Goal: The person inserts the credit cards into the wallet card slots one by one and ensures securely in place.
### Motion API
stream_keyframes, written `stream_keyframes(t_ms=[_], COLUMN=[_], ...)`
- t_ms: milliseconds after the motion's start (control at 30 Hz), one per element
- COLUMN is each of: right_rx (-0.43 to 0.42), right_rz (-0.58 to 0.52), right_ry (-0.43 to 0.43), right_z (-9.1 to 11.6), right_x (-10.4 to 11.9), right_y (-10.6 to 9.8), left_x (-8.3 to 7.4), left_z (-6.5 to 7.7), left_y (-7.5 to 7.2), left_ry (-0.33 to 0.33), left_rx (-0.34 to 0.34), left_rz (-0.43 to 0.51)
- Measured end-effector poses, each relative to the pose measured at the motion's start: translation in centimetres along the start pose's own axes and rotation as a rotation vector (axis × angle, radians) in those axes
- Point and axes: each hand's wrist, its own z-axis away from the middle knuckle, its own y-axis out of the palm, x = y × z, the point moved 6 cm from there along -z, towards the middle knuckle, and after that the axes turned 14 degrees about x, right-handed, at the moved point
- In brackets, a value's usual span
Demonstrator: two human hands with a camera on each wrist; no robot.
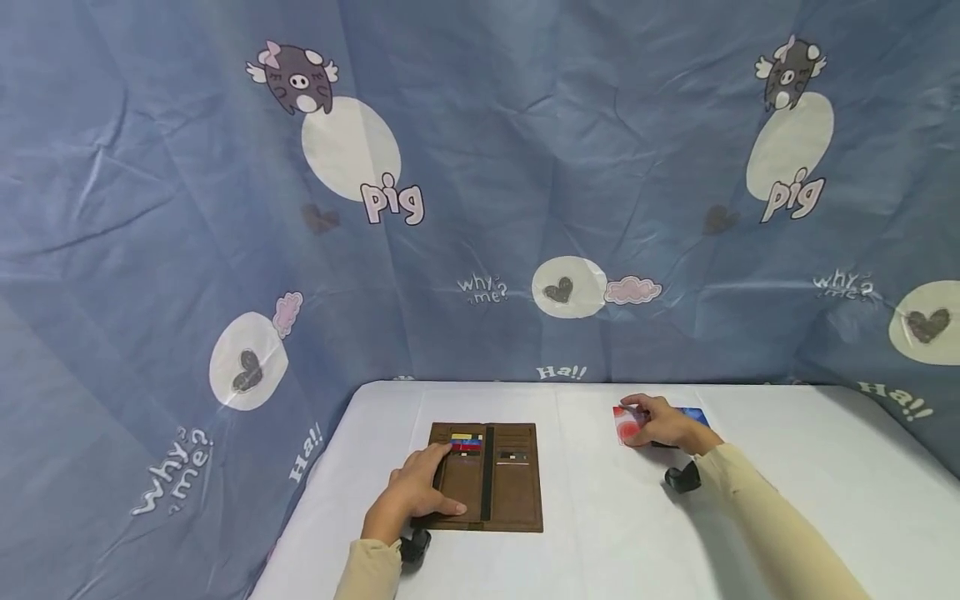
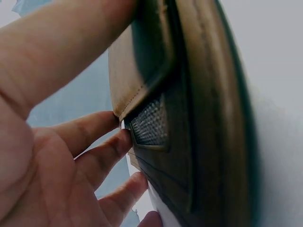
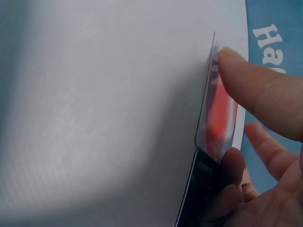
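An open brown bifold wallet (image 1: 516, 500) lies on the white table, with several cards in its left slots and another in its right ones. My left hand (image 1: 412, 487) rests on the wallet's left side, thumb near the lower edge and fingers spread by the slots. In the left wrist view, fingertips touch the wallet beside a mesh window (image 2: 151, 125). Farther right, my right hand (image 1: 663, 423) pinches a red-and-white card (image 3: 218, 111) between thumb and fingers at opposite edges. A black card (image 3: 196, 194) and a blue card (image 1: 692, 413) lie partly hidden beneath that hand.
The white table (image 1: 577, 533) meets a blue patterned cloth (image 1: 480, 167) at its back and left side. Black camera mounts sit at the left wrist (image 1: 415, 547) and the right wrist (image 1: 683, 477), close above the table.
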Motion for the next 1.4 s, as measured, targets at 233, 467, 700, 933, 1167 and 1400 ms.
stream_keyframes(t_ms=[233, 467, 700, 933, 1167, 1400], right_rx=[-0.059, 0.02, -0.035, -0.05, -0.056, -0.069], right_rz=[0.026, -0.042, -0.056, 0.009, 0.047, 0.048], right_ry=[0.007, -0.067, 0.014, 0.051, 0.044, 0.076], right_z=[-0.1, -0.6, -0.7, -0.3, -0.3, -0.2], right_x=[-0.1, 0.1, 0.1, -0.3, -0.4, -0.7], right_y=[-0.2, 1.3, 1.2, 1.0, 0.5, 0.2], left_x=[0.0, 0.7, 0.6, 0.4, 0.2, 0.0], left_z=[-0.5, -0.2, 0.3, 0.2, -0.3, -0.5], left_y=[-0.1, 0.2, -0.3, 0.1, 0.1, 0.2], left_ry=[0.024, -0.009, 0.004, 0.012, 0.014, 0.02], left_rx=[0.003, 0.012, -0.002, 0.01, 0.004, -0.005], left_rz=[-0.003, -0.013, -0.013, -0.01, -0.011, -0.015])
